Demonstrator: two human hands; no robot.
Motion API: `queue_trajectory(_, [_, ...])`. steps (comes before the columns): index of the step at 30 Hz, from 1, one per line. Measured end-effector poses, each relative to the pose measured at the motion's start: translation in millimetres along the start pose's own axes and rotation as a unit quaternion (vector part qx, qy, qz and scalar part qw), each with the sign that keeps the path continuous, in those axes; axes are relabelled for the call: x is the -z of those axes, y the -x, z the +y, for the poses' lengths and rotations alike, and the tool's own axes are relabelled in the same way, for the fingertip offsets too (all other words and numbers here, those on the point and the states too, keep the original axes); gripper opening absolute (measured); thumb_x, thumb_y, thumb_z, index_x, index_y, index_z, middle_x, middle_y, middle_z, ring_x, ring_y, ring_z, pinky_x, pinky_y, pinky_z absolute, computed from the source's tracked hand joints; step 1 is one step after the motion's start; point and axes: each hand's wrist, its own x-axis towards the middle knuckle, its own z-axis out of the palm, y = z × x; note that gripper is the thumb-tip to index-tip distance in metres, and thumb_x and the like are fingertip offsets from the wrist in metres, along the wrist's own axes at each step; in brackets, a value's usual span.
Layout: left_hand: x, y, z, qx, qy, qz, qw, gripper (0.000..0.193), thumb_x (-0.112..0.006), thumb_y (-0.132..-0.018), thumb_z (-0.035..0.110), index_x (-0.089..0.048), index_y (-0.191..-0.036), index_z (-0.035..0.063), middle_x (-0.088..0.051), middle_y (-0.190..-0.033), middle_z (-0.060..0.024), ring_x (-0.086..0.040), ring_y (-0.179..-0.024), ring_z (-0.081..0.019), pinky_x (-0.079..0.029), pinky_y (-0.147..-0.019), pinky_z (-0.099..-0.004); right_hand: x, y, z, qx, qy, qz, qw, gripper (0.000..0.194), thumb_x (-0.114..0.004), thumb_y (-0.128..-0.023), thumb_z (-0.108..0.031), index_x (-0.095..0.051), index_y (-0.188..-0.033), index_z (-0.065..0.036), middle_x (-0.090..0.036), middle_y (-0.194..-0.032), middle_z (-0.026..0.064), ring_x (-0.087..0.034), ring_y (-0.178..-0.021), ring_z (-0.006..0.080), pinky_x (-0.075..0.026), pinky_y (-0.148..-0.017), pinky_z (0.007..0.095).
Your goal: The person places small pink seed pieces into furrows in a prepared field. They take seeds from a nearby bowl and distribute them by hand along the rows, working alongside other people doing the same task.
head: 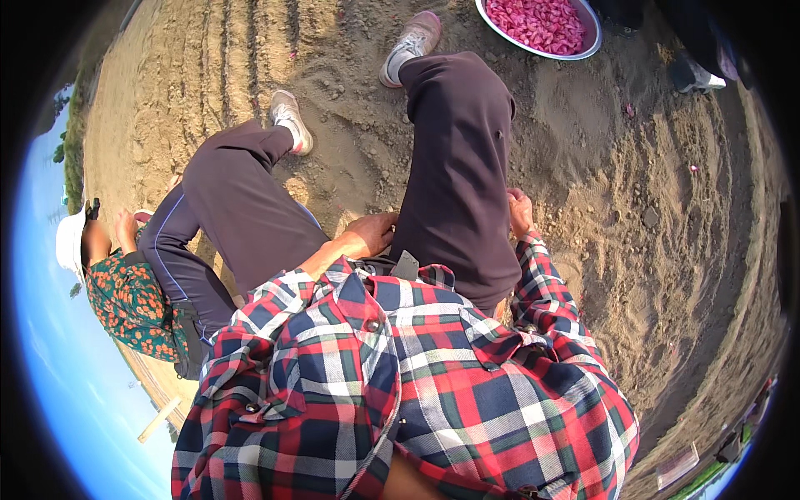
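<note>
Dark trousers cover my bent legs, and I wear a plaid shirt. My left hand (372, 232) lies between my thighs, against the inner side of the raised thigh; its fingertips are partly hidden and I cannot tell whether it holds anything. Beside the outer side of that same raised leg is my right hand (520, 212), with curled fingers partly behind the trouser leg, so its grip is unclear. Beyond my feet, at the top, a metal basin (594, 47) holds many pink onion-like bulbs or petals (537, 25).
A person (131, 300) in a white hat and floral top sits close on the left. Another person's dark-clad leg and shoe (694, 75) show at the upper right. Furrowed soil (219, 62) surrounds me, with scattered pink bits. A pale flat object (678, 465) lies at the lower right.
</note>
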Motion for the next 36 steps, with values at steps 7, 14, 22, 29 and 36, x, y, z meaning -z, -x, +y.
queue_trajectory(7, [9.0,-4.4,8.5,0.017,-0.042,-0.015,0.999,0.032,-0.048,-0.086,0.019,-0.055,-0.116,0.0087,-0.061,-0.109,-0.0206,-0.056,-0.102,-0.0398,-0.046,-0.083,-0.0455,-5.7,6.1,0.3,0.021,0.001,0.007,1.0,0.032,-0.048,-0.088,-0.02,-0.055,-0.114,-0.003,-0.063,-0.083,0.0063,-0.059,-0.059,0.0124,-0.046,-0.047,0.0249])
queue_trajectory(14, [2.3,-10.9,2.2,-0.005,-0.021,0.011,1.0,0.033,-0.05,-0.087,0.024,-0.054,-0.117,0.0095,-0.06,-0.11,-0.0218,-0.055,-0.103,-0.0419,-0.045,-0.083,-0.0472,3.2,9.1,0.0,-0.044,-0.006,0.019,0.999,0.03,-0.048,-0.086,-0.019,-0.059,-0.11,-0.005,-0.063,-0.079,0.0048,-0.058,-0.059,0.0116,-0.045,-0.048,0.0261])
queue_trajectory(22, [-6.7,-19.6,-24.3,0.002,-0.04,0.002,0.999,0.037,-0.055,-0.084,0.027,-0.054,-0.116,0.0094,-0.062,-0.107,-0.0219,-0.055,-0.102,-0.0431,-0.046,-0.081,-0.0482,32.2,7.6,-8.2,0.038,0.085,0.128,0.987,0.025,-0.048,-0.085,-0.018,-0.061,-0.098,-0.002,-0.065,-0.075,0.0072,-0.062,-0.061,0.015,-0.049,-0.053,0.0292])
queue_trajectory(29, [-13.3,-24.0,-26.0,0.053,-0.076,-0.074,0.993,0.032,-0.055,-0.084,0.027,-0.058,-0.108,0.0082,-0.063,-0.105,-0.0205,-0.058,-0.1,-0.0397,-0.047,-0.081,-0.045,84.6,-10.8,-7.0,0.09,0.186,0.264,0.942,0.027,-0.05,-0.079,-0.023,-0.064,-0.089,-0.002,-0.067,-0.08,0.0162,-0.066,-0.076,0.0299,-0.05,-0.069,0.0395])
queue_trajectory(36, [-22.3,-18.8,-35.9,0.054,-0.055,-0.091,0.993,0.031,-0.055,-0.083,0.027,-0.059,-0.108,0.0081,-0.063,-0.104,-0.0203,-0.059,-0.1,-0.039,-0.047,-0.081,-0.0444,63.3,9.2,-14.2,0.087,0.156,0.08,0.981,0.024,-0.052,-0.084,-0.021,-0.061,-0.098,-0.004,-0.064,-0.078,0.0066,-0.062,-0.066,0.0162,-0.05,-0.058,0.0303])
